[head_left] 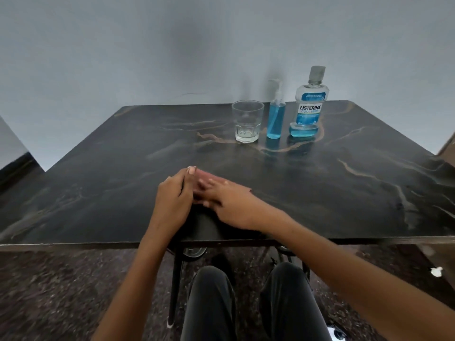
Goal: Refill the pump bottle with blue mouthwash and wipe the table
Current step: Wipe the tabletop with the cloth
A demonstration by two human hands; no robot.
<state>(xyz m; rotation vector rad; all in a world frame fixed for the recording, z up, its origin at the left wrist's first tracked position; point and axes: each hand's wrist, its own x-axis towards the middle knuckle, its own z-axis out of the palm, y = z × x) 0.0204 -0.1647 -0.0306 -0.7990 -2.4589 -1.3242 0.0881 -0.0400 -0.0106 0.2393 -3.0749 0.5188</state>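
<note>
So here's where I'm at: both my hands are parked together at lower center of the frame, on the near part of the dark marble-look table point(98, 193). My left hand point(172, 200) is resting there with the fingers loosely bent, and my right hand point(229, 203) lies flat-ish next to it, fingers stretched toward the left one and touching it. There's something pinkish peeking out between the fingertips, could be a cloth or just my own palm, it's blurry and I honestly can't tell. So neither hand looks like it's properly gripping anything, as far as I can see.

The actual stuff is all up in the upper right of the frame, standing in a row near the far edge. Pump bottle point(276, 114) is in the middle, upright, pump head on, and it already shows blue liquid most of the way up. Just right of it is the mouthwash bottle point(310, 104), cap on, with only a little blue left at the bottom. Left of the pump bottle is a clear glass point(247, 121), looks basically empty.

My read: the refill part looks done, bottles closed up, so I'm at the wiping bit or about to start it. Next move needs a cloth flat under my palm and sweeps across the top, steering clear of that row so nothing tips.
</note>
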